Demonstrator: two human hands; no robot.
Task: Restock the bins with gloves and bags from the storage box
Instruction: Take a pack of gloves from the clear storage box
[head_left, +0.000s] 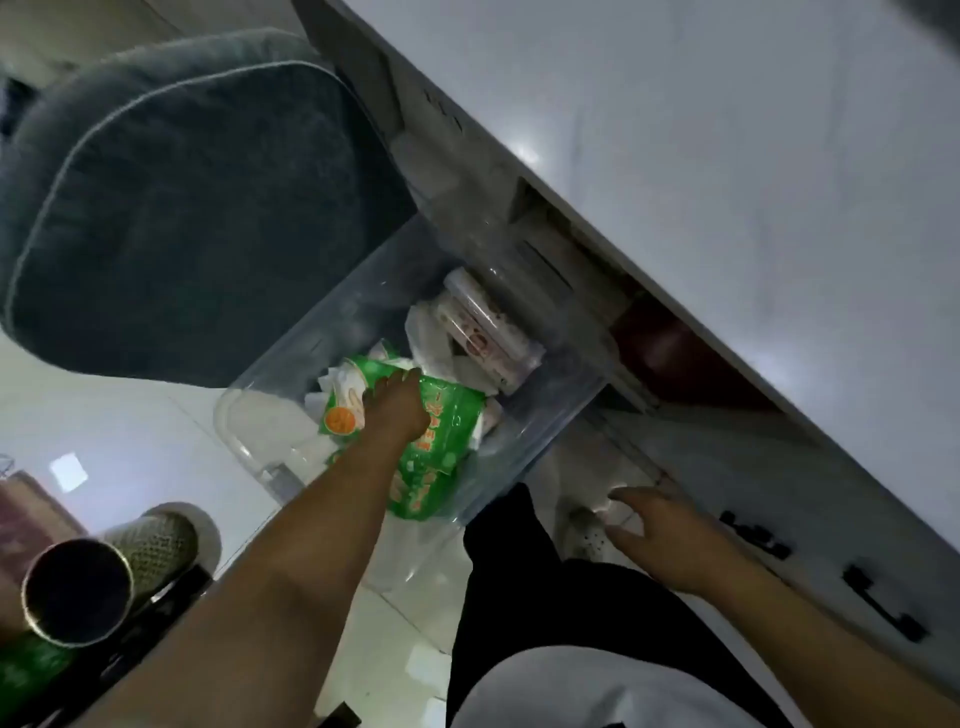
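The green and white plastic pack (436, 441), printed with an orange circle, lies in the clear plastic storage box (540, 410) on the floor. It looks soft and light, like thin plastic with folded things inside. It will likely bend and crinkle when lifted, and the shiny skin may be slippery. A good place to take hold is probably the middle, with fingers wrapped round it, so it does not sag or slide out.

The left hand (397, 405) is down in the box on top of the pack, fingers curled over it. Behind the pack in the box lie white crumpled bags (431, 332) and a long white roll (488, 327). The right hand (670, 540) hangs to the right of the box, fingers spread and holding nothing. A white table (727, 171) juts over the far end of the box. A dark grey cushion (171, 208) sits left of the box.
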